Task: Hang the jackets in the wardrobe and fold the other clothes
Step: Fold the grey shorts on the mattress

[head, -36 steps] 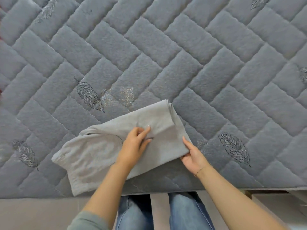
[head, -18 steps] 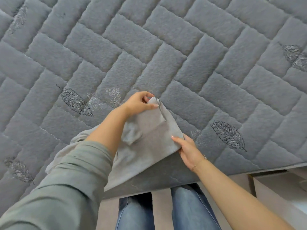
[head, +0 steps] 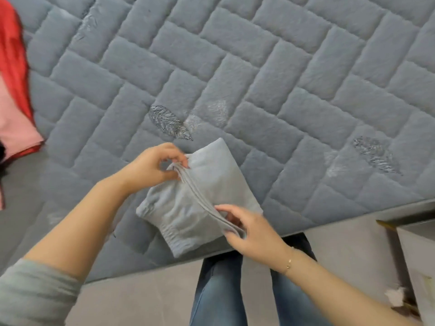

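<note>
2 hands (head: 150, 165) (head: 249, 228) pinch 1 folded gray garment (head: 200, 201), prob. sweatpants.

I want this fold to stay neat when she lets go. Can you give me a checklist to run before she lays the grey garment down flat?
1. Left hand pinches the far end of the fold edge: ok.
2. Right hand holds the near end: ok.
3. Garment lies fully on the bed: ok.
4. Layers along the edge line up: ok.
5. Red clothes lie apart from it: ok.
6. Underside free of creases: cannot tell.
</note>
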